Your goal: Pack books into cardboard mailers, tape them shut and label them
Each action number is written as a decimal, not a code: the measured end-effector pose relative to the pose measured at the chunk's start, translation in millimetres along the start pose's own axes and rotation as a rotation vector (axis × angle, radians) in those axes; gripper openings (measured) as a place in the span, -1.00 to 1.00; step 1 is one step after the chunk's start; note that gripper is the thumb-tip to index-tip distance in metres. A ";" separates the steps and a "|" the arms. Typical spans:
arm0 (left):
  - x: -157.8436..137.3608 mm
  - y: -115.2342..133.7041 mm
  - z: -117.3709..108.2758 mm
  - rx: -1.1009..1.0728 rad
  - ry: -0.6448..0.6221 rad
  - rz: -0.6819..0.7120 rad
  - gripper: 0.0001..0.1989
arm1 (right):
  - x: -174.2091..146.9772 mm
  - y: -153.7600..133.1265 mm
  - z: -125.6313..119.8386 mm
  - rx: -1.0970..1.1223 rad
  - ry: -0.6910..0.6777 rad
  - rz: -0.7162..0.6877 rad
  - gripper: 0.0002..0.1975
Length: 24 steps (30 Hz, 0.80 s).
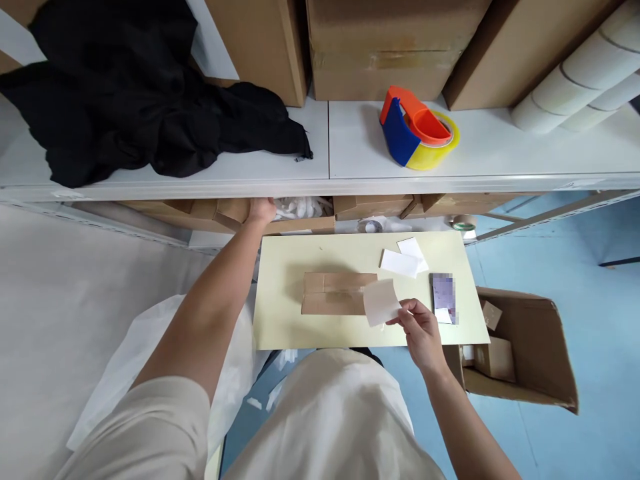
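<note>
My right hand (421,330) pinches the corner of a white paper label (381,303) over the pale yellow table (280,253). The label overlaps the right end of a small flat-lying cardboard box (333,293). Stretched forward, my left hand (263,209) is at the shelf below the white ledge, beside an open carton of white packing pieces (303,207). Its fingers are mostly hidden, so its grip does not show. Two white slips (400,263) lie at the table's far right. A purple-screened phone (443,293) rests right of my right hand, a white slip on it.
On the upper shelf (350,150) are a black cloth (145,100), a tape dispenser (417,130), cardboard boxes (395,40) and white rolls (570,80). A carton (537,347) with small boxes stands on the floor at right. A white plastic bag (135,360) lies at left.
</note>
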State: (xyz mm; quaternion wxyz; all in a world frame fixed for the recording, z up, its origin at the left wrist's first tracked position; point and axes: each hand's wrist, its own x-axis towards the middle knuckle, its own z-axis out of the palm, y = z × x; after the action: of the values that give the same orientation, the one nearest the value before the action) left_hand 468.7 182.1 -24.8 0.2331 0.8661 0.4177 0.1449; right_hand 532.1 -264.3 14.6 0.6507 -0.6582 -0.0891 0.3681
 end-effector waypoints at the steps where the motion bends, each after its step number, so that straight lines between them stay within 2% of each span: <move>1: -12.3 7.7 -0.6 -0.006 0.007 -0.017 -0.81 | 2.2 -0.6 2.0 0.011 -0.006 0.000 -0.80; 3: -55.1 33.7 -4.6 -0.052 -0.002 -0.021 -0.83 | 6.7 -2.7 8.2 0.036 -0.042 -0.002 -0.80; 4: -84.5 51.1 -7.8 -0.144 -0.013 0.048 -0.79 | 8.6 -4.0 12.4 0.044 -0.065 -0.004 -0.80; 5: -117.4 70.1 -11.3 -0.227 -0.045 0.160 -0.74 | 9.9 -5.6 17.2 0.048 -0.085 -0.007 -0.79; 7: -184.9 107.0 -16.7 -0.306 -0.195 0.418 -0.64 | 10.1 -9.2 28.1 0.049 -0.108 -0.020 -0.77; 8: -214.9 122.3 -17.5 -0.306 -0.219 0.491 -0.62 | 8.8 -10.9 33.7 0.048 -0.117 -0.029 -0.77; 9: -240.1 134.2 -17.1 -0.284 -0.208 0.522 -0.66 | 6.7 -12.5 39.1 0.048 -0.126 -0.039 -0.76; 11: -273.7 146.9 -14.2 -0.244 -0.137 0.497 -0.84 | 0.7 -15.1 48.4 0.046 -0.157 -0.058 -0.76; 12: -282.6 148.4 -13.0 -0.238 -0.109 0.481 -0.89 | -2.9 -16.1 51.7 0.048 -0.175 -0.068 -0.76; 15: -290.5 141.9 -14.0 -0.293 -0.075 0.443 -0.86 | -13.1 -17.5 53.4 0.036 -0.242 -0.104 -0.76; 17: -289.9 134.4 -17.5 -0.384 -0.035 0.349 -0.88 | -18.4 -16.9 46.2 -0.013 -0.290 -0.159 -0.75; 18: -289.6 130.7 -19.2 -0.453 -0.012 0.268 -0.88 | -20.4 -16.1 40.4 -0.057 -0.268 -0.212 -0.75; 19: -289.5 127.3 -20.5 -0.532 0.004 0.176 -0.87 | -22.1 -15.0 33.6 -0.115 -0.196 -0.280 -0.76; 22: -290.2 119.3 -22.1 -0.765 -0.005 -0.050 -0.77 | -24.1 -11.3 13.3 -0.291 0.151 -0.454 -0.69; 24: -291.4 117.3 -22.4 -0.844 -0.030 -0.111 -0.73 | -23.0 -10.2 5.0 -0.335 0.211 -0.441 -0.58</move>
State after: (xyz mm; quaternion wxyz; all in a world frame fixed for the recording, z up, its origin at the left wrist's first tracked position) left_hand 358.1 -105.7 39.4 0.5807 0.6730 0.3644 0.2776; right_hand 516.3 -272.7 33.1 0.6030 -0.7558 -0.2212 0.1275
